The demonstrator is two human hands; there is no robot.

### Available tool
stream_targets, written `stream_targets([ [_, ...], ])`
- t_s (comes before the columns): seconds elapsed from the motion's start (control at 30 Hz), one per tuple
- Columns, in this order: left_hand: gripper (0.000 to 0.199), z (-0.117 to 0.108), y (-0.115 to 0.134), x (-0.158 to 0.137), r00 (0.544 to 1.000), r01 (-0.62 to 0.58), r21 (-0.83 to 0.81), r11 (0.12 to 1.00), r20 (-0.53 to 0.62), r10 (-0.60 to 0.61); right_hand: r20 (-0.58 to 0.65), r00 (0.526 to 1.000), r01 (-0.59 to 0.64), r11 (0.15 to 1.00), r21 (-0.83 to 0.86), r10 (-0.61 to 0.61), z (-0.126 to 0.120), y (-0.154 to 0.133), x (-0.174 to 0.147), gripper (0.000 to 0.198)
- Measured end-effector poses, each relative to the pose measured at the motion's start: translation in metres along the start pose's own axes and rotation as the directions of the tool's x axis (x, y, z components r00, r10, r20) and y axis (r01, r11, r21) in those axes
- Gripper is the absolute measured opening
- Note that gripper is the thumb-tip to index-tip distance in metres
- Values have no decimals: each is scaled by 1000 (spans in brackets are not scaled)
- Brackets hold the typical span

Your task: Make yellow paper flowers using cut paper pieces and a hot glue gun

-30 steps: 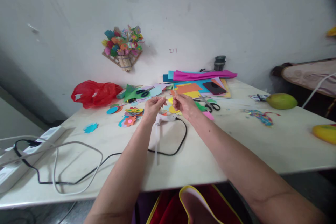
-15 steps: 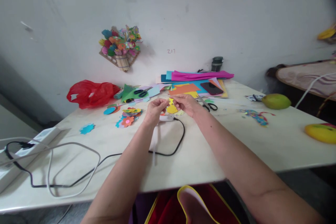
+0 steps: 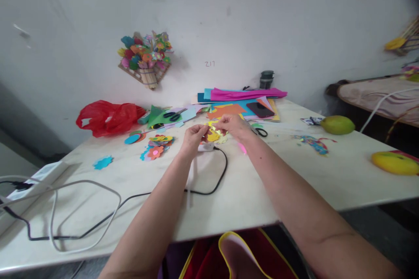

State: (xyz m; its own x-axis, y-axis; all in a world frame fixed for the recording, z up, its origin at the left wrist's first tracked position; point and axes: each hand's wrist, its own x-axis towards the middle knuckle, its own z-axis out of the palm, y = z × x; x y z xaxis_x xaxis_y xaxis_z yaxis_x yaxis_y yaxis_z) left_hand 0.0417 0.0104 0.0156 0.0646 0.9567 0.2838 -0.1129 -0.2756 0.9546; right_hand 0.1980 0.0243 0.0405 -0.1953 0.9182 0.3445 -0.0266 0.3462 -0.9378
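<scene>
My left hand [image 3: 194, 137] is closed in a pinch over the middle of the table; what its fingertips hold is too small to make out. Close to it on the right, my right hand [image 3: 231, 125] also pinches, and its fingertips hide whatever is between them. Yellow paper pieces [image 3: 214, 137] lie behind and between the fingertips. Just below the hands rests a white device, probably a glue gun [image 3: 206, 147], with a black cord and a pale stick [image 3: 190, 187] that reaches toward me. A pink scrap [image 3: 242, 148] lies beside my right forearm, and black-handled scissors [image 3: 261, 132] lie beyond it.
Paper flowers [image 3: 156, 148], a blue cutout [image 3: 103, 162] and a red bag [image 3: 109, 117] lie left. Coloured sheets [image 3: 229, 110], a phone [image 3: 260, 110] and more scissors [image 3: 174, 115] are at the back. Cables cross from a power strip [image 3: 42, 183]. Mangoes [image 3: 338, 125] lie right.
The view has shifted slightly to the right. My right hand has turned a little, fingers drawn in near my left hand. The pink scrap now shows beside my right forearm.
</scene>
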Motion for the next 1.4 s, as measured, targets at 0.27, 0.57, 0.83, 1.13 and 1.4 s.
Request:
stream_targets([
  [0.27, 34, 3, 4, -2, 1000, 1, 21, 1000, 25, -1, 245, 969, -16, 1000, -16, 20, -17, 1, 2, 27],
  [0.57, 32, 3, 7, -3, 1000, 9, 149, 989, 23, -12, 224, 968, -59, 972, -226, 111, -38, -4, 0, 21],
  [0.83, 33, -4, 10, -1, 993, -115, 412, 904, 64, 97, 451, 858, -109, 944, -310, 247, -45, -7, 0, 34],
  [1.13, 33, 2, 4, -1, 991, -131, 467, 875, 63, 115, 197, 966, -64, 892, -447, 168, -44, 8, 7, 21],
  [1.4, 38, 4, 1, 11, 993, -101, 474, 875, 97, 62, 191, 978, -18, 952, -307, 80, -29, 9, 7, 22],
])
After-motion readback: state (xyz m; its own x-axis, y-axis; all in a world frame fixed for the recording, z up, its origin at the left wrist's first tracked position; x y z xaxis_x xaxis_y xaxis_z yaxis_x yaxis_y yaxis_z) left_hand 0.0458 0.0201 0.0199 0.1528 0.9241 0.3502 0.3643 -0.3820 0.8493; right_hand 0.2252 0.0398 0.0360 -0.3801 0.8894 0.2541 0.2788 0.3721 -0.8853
